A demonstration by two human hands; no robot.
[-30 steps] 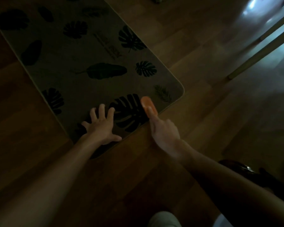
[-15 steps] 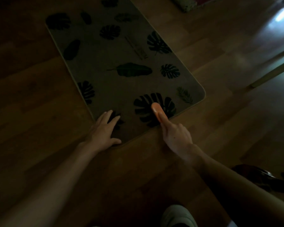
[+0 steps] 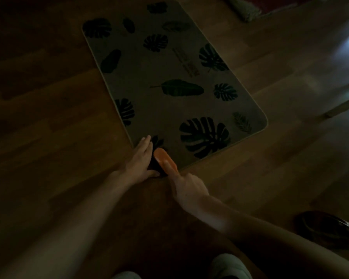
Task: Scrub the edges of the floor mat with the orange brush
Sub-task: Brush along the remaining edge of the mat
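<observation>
The scene is very dim. A grey floor mat [image 3: 169, 105] printed with dark leaves lies on the wooden floor, its near short edge running toward the lower left. My right hand [image 3: 187, 188] grips the orange brush [image 3: 165, 161], which rests on the mat's near left corner with my index finger stretched along its back. My left hand [image 3: 141, 162] lies flat on that same corner, fingers together, right beside the brush and touching the mat edge.
Wooden floor [image 3: 48, 137] surrounds the mat. A dark round object [image 3: 328, 228] sits at the lower right. A pale furniture leg [image 3: 343, 106] crosses the right side. Another rug's corner [image 3: 248, 9] shows at the top. My knees [image 3: 228, 266] are at the bottom.
The brush has slid left along the mat's near edge, from the big leaf print to the near left corner. My left hand closed its fingers and now sits against the brush.
</observation>
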